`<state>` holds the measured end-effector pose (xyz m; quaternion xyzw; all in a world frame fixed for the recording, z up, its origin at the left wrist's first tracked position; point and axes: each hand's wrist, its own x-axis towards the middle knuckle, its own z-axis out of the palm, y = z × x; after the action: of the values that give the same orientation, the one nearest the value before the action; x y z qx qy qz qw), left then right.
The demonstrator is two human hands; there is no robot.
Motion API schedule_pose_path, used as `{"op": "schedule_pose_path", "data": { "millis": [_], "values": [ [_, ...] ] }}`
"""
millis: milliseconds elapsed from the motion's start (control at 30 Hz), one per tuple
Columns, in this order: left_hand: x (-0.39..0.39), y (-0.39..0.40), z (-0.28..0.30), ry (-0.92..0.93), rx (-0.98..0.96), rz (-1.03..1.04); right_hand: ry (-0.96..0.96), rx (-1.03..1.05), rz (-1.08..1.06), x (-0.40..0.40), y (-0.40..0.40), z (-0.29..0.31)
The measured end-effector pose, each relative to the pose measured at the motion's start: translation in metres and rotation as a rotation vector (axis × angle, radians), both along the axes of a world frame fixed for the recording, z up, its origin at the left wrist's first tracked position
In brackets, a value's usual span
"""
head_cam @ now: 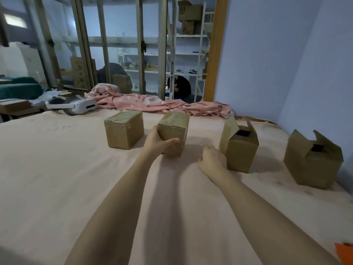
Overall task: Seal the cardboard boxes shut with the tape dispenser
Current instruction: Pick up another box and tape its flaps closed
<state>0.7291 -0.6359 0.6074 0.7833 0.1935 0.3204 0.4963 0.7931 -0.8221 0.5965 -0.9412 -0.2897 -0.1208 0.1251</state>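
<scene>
Four small cardboard boxes stand in a row on a pink-sheeted surface [57, 169]. The leftmost box [124, 131] is closed with tape over its top. My left hand [158, 140] grips the second box [175, 125], also taped shut, with the thumb across its front face. The third box [242, 152] has its top flaps standing open. My right hand [211, 159] lies loosely curled at that box's left side and holds nothing. The fourth box [313, 165], far right, also has open flaps. An orange object [343, 252] shows at the bottom right corner, cut off by the frame.
A white headset [80, 106] lies at the back left of the surface. A crumpled pink blanket [152, 102] runs along the far edge. Glass partitions and shelving stand behind, and a blue wall closes off the right side.
</scene>
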Motion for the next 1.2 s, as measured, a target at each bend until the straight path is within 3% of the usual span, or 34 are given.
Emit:
{"op": "schedule_pose_path", "data": {
  "millis": [333, 467, 567, 733, 800, 1000, 1200],
  "values": [
    [0.033, 0.021, -0.032, -0.007, -0.086, -0.020, -0.118, -0.178, 0.139, 0.018, 0.015, -0.015],
    [0.017, 0.021, -0.025, 0.108, -0.153, -0.019, -0.111, -0.158, 0.154, 0.008, 0.009, -0.009],
    [0.001, 0.010, -0.010, 0.174, -0.080, 0.071, -0.113, -0.121, 0.164, -0.002, 0.002, 0.005],
    [-0.017, -0.030, 0.030, 0.040, 0.203, 0.475, -0.160, -0.029, 0.134, -0.023, -0.021, 0.045],
    [-0.018, -0.054, 0.044, 0.023, 0.278, 0.511, -0.194, 0.020, 0.080, -0.029, -0.036, 0.062],
    [-0.001, -0.126, 0.048, 0.036, 0.492, 0.245, -0.153, 0.143, -0.133, -0.020, -0.089, 0.090],
    [0.039, -0.177, 0.020, 0.176, 0.442, -0.013, 0.016, 0.196, -0.259, 0.006, -0.133, 0.069]
  ]
}}
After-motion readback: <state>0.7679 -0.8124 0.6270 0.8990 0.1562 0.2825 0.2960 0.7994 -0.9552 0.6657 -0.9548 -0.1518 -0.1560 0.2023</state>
